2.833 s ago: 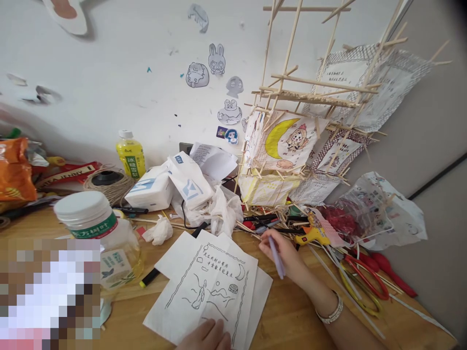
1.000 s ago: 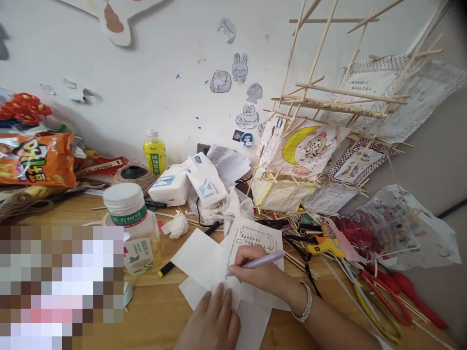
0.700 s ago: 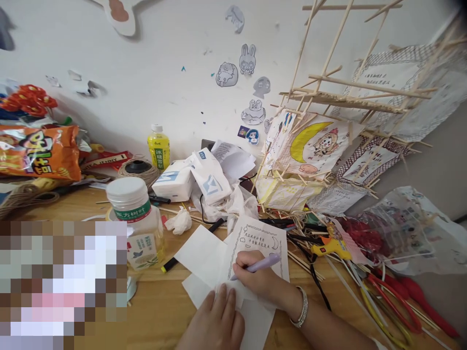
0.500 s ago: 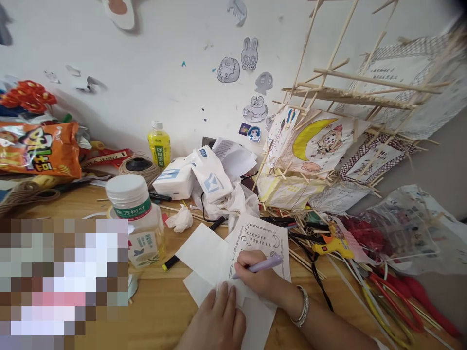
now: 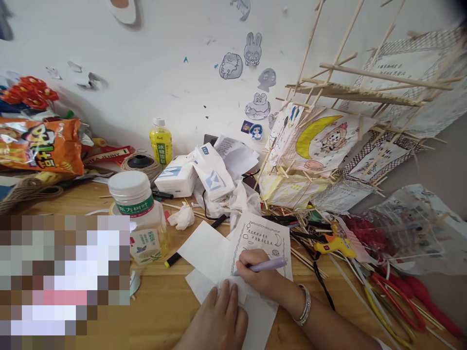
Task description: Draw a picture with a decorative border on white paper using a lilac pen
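Note:
My right hand (image 5: 260, 276) grips a light purple pen (image 5: 269, 264), its tip against the lower left of a white paper sheet (image 5: 286, 238). Black handwritten characters, a crescent moon, small doodles and a wavy border are drawn on that sheet. Flat on the lower part of the papers lies my left hand (image 5: 222, 311), fingers stretched out and holding nothing. A blank white sheet (image 5: 202, 248) is at the left of the drawn one, and more white paper (image 5: 257, 321) shows below, between my hands. A silver bracelet circles my right wrist.
A clear jar (image 5: 138, 214) with a white lid stands left of the papers. Tissue packs (image 5: 213, 172) and a yellow drink bottle (image 5: 161, 141) are behind. To the right are a stick-frame lantern (image 5: 317, 141), a yellow glue gun (image 5: 337, 242) and red-handled scissors (image 5: 401, 301). A pixelated block covers the lower left.
The view has shifted slightly. My right hand with the pen stays at nearly the same spot on the sheet, and my left hand remains flat on the paper.

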`<action>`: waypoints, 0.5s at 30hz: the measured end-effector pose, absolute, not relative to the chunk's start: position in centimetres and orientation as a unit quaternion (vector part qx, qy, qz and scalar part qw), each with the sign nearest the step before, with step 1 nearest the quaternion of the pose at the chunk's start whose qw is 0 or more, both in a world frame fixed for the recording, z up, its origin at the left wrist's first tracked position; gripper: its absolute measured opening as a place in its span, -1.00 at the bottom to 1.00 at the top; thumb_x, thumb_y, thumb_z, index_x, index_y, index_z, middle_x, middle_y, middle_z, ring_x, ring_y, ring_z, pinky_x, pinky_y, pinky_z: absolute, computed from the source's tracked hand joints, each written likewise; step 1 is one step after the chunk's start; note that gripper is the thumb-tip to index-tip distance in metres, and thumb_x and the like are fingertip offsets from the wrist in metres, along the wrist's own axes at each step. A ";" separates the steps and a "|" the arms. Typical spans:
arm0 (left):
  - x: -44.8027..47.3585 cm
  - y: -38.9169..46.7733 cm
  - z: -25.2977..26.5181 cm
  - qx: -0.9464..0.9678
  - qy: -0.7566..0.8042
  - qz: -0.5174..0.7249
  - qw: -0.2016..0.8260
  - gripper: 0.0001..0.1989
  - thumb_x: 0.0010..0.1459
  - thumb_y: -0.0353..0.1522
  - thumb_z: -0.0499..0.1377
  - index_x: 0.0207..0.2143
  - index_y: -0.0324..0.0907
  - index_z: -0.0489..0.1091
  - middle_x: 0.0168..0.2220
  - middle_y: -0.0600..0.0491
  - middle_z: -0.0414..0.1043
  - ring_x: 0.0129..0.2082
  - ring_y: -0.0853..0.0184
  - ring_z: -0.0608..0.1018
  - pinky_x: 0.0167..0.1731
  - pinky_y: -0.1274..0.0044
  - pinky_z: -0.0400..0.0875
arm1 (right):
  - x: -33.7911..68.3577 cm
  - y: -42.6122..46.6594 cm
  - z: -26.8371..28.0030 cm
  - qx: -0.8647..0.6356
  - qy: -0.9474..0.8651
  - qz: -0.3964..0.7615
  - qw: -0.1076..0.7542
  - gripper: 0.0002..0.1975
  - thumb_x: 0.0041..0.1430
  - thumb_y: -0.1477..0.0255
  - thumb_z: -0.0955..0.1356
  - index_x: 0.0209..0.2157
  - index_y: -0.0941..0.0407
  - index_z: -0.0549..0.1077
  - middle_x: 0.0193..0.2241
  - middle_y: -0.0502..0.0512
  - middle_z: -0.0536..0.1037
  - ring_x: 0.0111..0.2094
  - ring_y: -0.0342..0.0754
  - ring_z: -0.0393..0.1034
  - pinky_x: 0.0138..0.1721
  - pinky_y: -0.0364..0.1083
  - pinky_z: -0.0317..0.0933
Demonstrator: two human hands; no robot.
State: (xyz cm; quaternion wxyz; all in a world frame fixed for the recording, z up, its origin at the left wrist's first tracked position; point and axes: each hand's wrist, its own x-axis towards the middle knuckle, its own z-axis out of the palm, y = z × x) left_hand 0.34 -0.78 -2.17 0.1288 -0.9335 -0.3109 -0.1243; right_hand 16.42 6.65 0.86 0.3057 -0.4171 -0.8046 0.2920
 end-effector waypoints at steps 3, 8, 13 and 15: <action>0.4 -0.8 -2.3 -0.932 -0.308 -0.131 0.138 -0.83 0.26 -0.36 0.10 -0.23 -0.29 0.42 -0.09 -0.27 0.49 -0.10 -0.03 0.53 -0.26 0.29 0.41 | 16.5 6.7 0.7 -0.414 -0.812 0.285 0.297 -0.68 0.07 0.50 0.21 -0.66 0.08 -0.03 -0.68 -0.13 0.06 -0.59 -0.18 0.02 -0.51 -0.16 -0.07; 0.4 -0.7 -2.3 -0.936 -0.309 -0.119 0.124 -0.83 0.25 -0.35 0.12 -0.21 -0.29 0.42 -0.07 -0.28 0.48 -0.08 -0.02 0.52 -0.23 0.28 0.40 | 16.5 6.7 0.6 -0.413 -0.813 0.289 0.291 -0.67 0.07 0.50 0.23 -0.66 0.08 -0.02 -0.68 -0.14 0.08 -0.59 -0.19 0.03 -0.51 -0.16 -0.06; 0.4 -0.8 -2.0 -0.934 -0.309 -0.124 0.131 -0.83 0.25 -0.36 0.11 -0.22 -0.29 0.42 -0.09 -0.28 0.49 -0.09 -0.04 0.53 -0.26 0.30 0.42 | 16.5 6.6 0.8 -0.418 -0.804 0.303 0.294 -0.69 0.06 0.51 0.22 -0.66 0.08 -0.01 -0.68 -0.13 0.08 -0.59 -0.19 0.03 -0.51 -0.17 -0.05; 0.4 -0.8 -2.0 -0.932 -0.308 -0.133 0.136 -0.83 0.25 -0.36 0.12 -0.24 -0.29 0.43 -0.10 -0.27 0.50 -0.10 -0.04 0.53 -0.27 0.30 0.42 | 16.5 6.6 0.8 -0.416 -0.810 0.296 0.290 -0.68 0.06 0.50 0.22 -0.66 0.08 -0.02 -0.68 -0.14 0.06 -0.59 -0.19 0.02 -0.51 -0.17 -0.06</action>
